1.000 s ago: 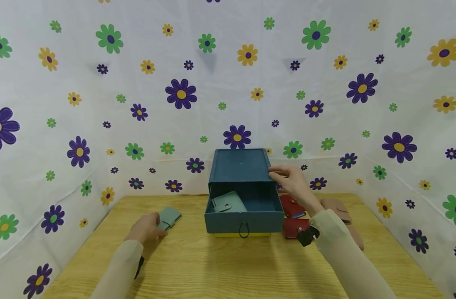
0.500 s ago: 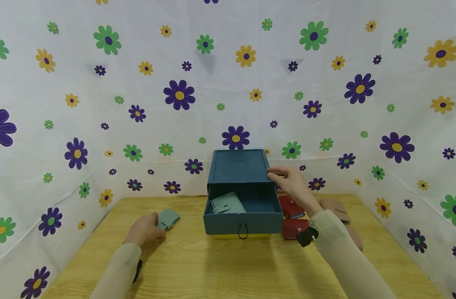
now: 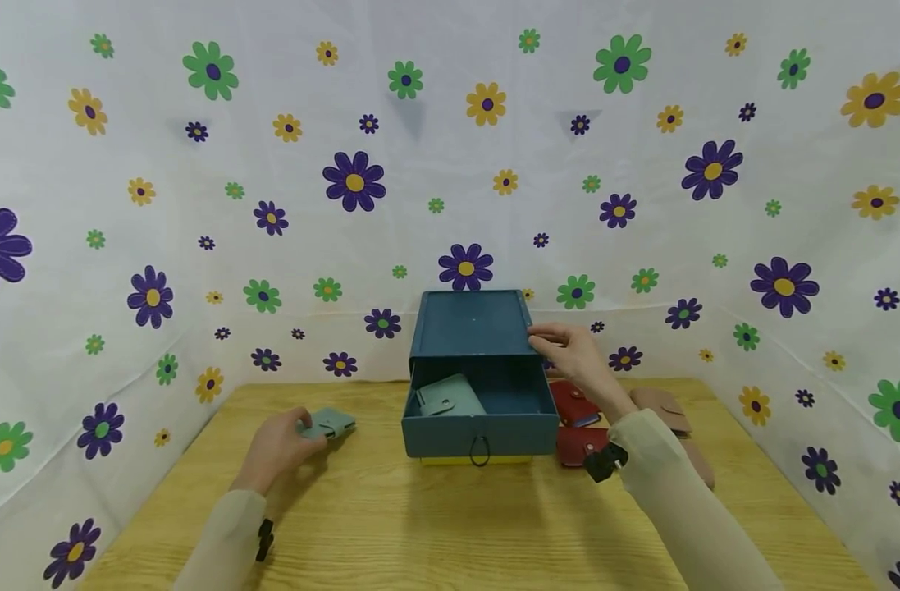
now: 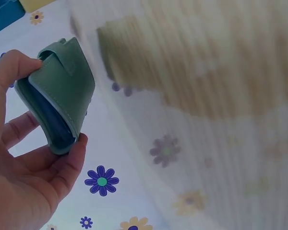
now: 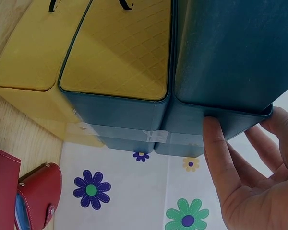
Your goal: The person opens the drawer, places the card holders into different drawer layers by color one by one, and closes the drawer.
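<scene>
My left hand [image 3: 274, 450] grips a light green snap card wallet [image 3: 330, 423] over the left side of the table. In the left wrist view the thumb lies on one side of the wallet [image 4: 69, 88] and the fingers on the other, and its pages show at the open edge. My right hand [image 3: 578, 361] rests with extended fingers on the right side of a blue drawer box [image 3: 472, 324], touching near its upper edge. The top drawer [image 3: 438, 439] is pulled out; another light green wallet [image 3: 457, 398] lies inside, toward the left.
Right of the box lie red wallets [image 3: 582, 447] and tan wallets [image 3: 660, 408], partly behind my right arm. Lower drawers with yellow fronts [image 5: 120, 52] are shut beneath the pulled-out one. Flowered cloth [image 3: 272, 271] walls the table [image 3: 420, 533] on its back and sides.
My left hand has tilted the green wallet and appears to have raised it off the table. The right hand keeps its place on the box.
</scene>
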Tool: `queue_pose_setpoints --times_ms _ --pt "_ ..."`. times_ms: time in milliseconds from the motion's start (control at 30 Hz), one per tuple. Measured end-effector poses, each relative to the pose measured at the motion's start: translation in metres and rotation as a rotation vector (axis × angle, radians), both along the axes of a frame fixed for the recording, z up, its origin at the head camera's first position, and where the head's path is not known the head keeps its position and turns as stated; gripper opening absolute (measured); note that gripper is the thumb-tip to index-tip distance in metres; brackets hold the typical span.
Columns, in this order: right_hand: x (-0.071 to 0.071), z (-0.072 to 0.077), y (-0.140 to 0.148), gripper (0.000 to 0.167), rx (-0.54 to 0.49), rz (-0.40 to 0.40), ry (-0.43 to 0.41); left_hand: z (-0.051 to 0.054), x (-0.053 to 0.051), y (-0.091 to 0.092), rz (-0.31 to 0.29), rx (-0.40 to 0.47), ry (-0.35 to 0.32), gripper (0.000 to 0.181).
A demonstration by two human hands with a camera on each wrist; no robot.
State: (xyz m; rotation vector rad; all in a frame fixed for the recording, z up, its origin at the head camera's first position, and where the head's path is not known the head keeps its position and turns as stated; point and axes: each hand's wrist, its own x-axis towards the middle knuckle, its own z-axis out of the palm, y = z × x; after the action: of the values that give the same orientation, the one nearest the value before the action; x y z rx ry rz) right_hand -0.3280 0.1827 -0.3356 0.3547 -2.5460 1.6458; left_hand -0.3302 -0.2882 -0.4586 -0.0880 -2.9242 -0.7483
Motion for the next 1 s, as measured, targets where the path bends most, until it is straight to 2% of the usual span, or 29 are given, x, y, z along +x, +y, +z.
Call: queue_pose_setpoints --times_ms 133,333,500,700,833,1000 --pt "0.0 0.001 0.001 0.04 -0.006 -0.005 -0.002 0.005 0.006 -0.001 0.009 0.042 0.034 0.041" --pt "-0.001 0.0 0.004 0.041 -0.006 -0.001 0.009 0.012 0.013 0.0 0.032 0.031 0.092 0.039" --pt "0.0 -0.001 0.004 0.042 -0.021 0.002 0.002 0.021 0.02 0.007 0.015 0.028 0.136 0.037" --pt "0.001 0.001 0.003 0.041 -0.022 -0.004 -0.01 0.034 0.025 0.019 0.014 0.011 0.243 0.036" --pt "0.001 0.002 0.002 0.041 -0.019 -0.006 -0.01 0.039 0.027 0.023 0.022 0.012 0.323 0.034" --pt "-0.001 0.0 0.0 0.041 -0.023 0.0 -0.009 0.042 0.031 0.025 0.053 0.072 0.326 0.034"
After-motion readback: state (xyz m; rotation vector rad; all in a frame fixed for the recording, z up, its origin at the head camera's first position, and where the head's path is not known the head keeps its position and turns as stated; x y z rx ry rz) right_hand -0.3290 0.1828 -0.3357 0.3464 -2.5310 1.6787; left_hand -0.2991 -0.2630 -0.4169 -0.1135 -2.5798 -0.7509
